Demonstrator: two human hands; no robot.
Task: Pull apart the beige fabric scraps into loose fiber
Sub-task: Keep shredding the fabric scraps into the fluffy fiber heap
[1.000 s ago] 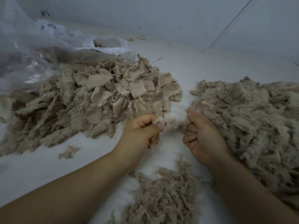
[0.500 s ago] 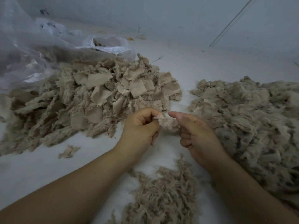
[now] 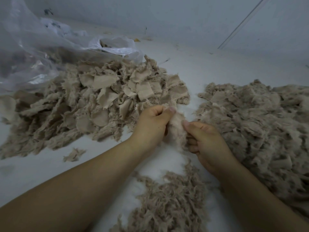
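Half a second earlier both hands met level over the white surface (image 3: pixel 41 173), pinching a small tuft between them; now the right hand (image 3: pixel 207 144) has dropped nearer the person while the left hand (image 3: pixel 150 126) holds its end higher, so the scrap (image 3: pixel 176 129) stretches between them as a pale, thinned web. A second ago the same piece was drawn out sideways, so the person appears to be working it in repeated pulls from changing directions.

Each hand is clamped on the scrap: the left pinches its upper end between thumb and curled fingers, the right pinches the lower end the same way. The fabric between looks wispy and half see-through, which suggests this piece is nearly reduced to fibre and may soon be dropped.

Taking the scrap as landmark, the pile of uncut scraps (image 3: pixel 100 97) lies just left and beyond it, still large, with square woven pieces showing. The loosened fibre heap (image 3: pixel 259 131) spreads to its right, and a smaller fibre heap (image 3: pixel 170 206) sits nearer the person. A clear plastic bag (image 3: pixel 33 47) lies beyond the scrap pile. Much work seems to remain.

No brand, label or writing can be read anywhere.
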